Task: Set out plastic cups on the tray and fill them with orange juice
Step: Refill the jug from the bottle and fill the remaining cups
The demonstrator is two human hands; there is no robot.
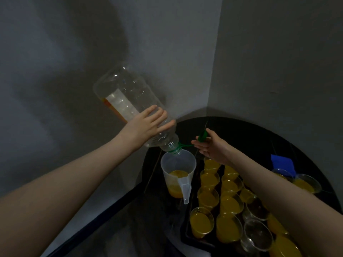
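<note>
Head view shows the left hand (148,125) wrapped around the shoulder of a big clear bottle (130,101), tipping it mouth-down into a plastic jug (178,175). The bottle looks almost drained, with only a little orange left near its label. The right hand (209,145) pinches the green cap (202,136), which hangs from the bottle neck by a strap. The jug stands on the black table (250,134) just left of the tray (187,236) and holds a shallow pool of juice. On the tray, most of the plastic cups (209,179) are already filled. At least two clear cups (258,234) near the right forearm look empty, and two more filled cups (306,184) sit off the tray beside a blue cloth (282,162). Judging by this, setting out is done and filling is nearly finished, with a few cups left.
</note>
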